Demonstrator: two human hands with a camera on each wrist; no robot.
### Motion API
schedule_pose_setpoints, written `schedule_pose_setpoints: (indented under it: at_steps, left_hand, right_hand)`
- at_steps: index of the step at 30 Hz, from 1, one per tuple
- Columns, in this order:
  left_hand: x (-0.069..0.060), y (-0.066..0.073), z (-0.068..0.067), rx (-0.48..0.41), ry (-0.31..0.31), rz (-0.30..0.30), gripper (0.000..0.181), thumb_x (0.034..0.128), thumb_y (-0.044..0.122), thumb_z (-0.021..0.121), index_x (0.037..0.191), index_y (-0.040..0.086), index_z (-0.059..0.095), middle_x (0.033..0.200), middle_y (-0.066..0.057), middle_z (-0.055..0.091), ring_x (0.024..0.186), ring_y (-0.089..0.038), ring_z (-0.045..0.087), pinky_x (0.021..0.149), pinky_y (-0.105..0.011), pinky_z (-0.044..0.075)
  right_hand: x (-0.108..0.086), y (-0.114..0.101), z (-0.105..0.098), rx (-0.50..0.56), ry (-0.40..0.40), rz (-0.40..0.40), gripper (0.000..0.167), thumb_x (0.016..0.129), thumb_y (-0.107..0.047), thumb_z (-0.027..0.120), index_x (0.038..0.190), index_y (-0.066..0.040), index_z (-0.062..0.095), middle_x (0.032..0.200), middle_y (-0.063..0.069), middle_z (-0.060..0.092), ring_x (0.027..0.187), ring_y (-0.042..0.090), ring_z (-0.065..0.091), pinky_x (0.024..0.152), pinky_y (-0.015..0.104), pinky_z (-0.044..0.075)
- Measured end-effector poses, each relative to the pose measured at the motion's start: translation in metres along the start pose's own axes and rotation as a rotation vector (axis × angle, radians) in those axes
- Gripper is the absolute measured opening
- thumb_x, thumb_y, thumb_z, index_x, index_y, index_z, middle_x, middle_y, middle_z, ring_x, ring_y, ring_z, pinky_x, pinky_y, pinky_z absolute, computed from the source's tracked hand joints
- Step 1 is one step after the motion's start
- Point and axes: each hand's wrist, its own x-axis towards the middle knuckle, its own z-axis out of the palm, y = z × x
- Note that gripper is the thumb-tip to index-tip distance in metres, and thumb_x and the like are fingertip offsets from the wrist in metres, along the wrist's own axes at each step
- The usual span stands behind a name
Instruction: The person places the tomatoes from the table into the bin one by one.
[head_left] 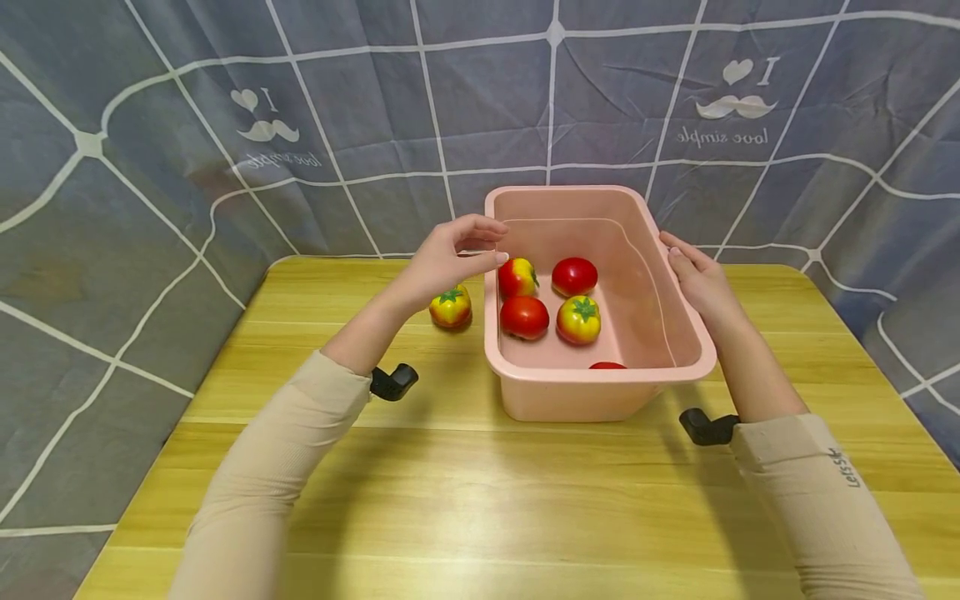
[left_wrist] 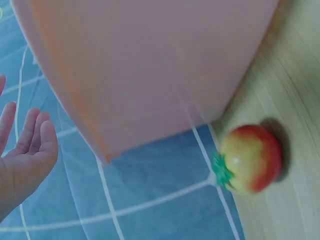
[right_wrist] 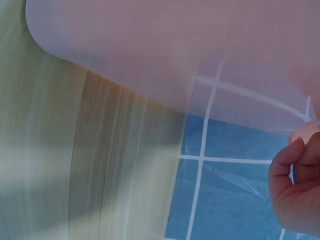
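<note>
A pink plastic bin (head_left: 577, 396) is in front of me, with several red and red-and-yellow tomatoes inside, among them a red one (head_left: 574, 276) and a yellow one with a green leafy top (head_left: 578, 320). My right hand (head_left: 701, 287) grips the bin's right rim; in the right wrist view its curled fingers (right_wrist: 282, 165) are at the rim. By the left rim hovers my left hand (head_left: 450, 250), fingers loosely bent and holding nothing; the left wrist view shows it (left_wrist: 25, 160) apart from the bin wall. Below this hand, outside the bin, a red-and-yellow tomato (left_wrist: 255, 160) lies on the table.
A wooden table (head_left: 450, 517) lies under everything. Grey-blue curtains (head_left: 495, 108) with white lines hang behind it and at both sides, close to the bin's far end. Another red tomato (head_left: 607, 365) is mostly hidden by the bin's front rim.
</note>
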Motion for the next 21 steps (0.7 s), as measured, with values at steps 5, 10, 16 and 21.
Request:
schedule_pose_setpoints:
  at_steps: [5,10,16,21]
  left_hand:
    - [-0.005,-0.013,-0.013,-0.003,0.032,-0.013,0.040,0.0866,0.017,0.066,0.124,0.006,0.055,0.123,-0.009,0.057,0.113,-0.021,0.052,0.092,-0.035,0.046]
    - [-0.007,-0.037,-0.024,0.036,0.040,-0.015,0.043,0.0870,0.018,0.066,0.127,0.008,0.053,0.126,-0.009,0.054,0.117,-0.023,0.049,0.096,-0.038,0.043]
    - [-0.011,-0.076,-0.034,-0.022,0.069,-0.043,0.046,0.0884,0.015,0.064,0.131,0.005,0.049,0.129,-0.015,0.051,0.120,-0.027,0.046,0.098,-0.041,0.040]
    - [-0.015,-0.100,-0.037,-0.068,0.089,-0.066,0.047,0.0888,0.012,0.063,0.132,0.002,0.047,0.129,-0.017,0.050,0.120,-0.031,0.045,0.100,-0.041,0.039]
  right_hand:
    - [0.001,-0.002,-0.001,-0.016,-0.017,-0.002,0.055,0.098,-0.043,0.036,0.147,-0.020,0.028,0.149,0.012,0.029,0.119,0.012,0.047,0.078,0.009,0.045]
    - [0.002,0.000,-0.003,0.037,-0.020,-0.007,0.055,0.097,-0.041,0.040,0.147,-0.020,0.029,0.149,0.012,0.029,0.120,0.013,0.047,0.075,0.009,0.045]
    - [0.004,0.001,-0.001,0.052,-0.016,-0.017,0.054,0.098,-0.039,0.040,0.146,-0.018,0.031,0.148,0.013,0.030,0.118,0.010,0.048,0.076,0.009,0.045]
    - [0.004,0.000,0.000,0.028,-0.008,-0.020,0.054,0.098,-0.039,0.039,0.146,-0.017,0.030,0.148,0.014,0.030,0.111,0.006,0.050,0.076,0.009,0.045]
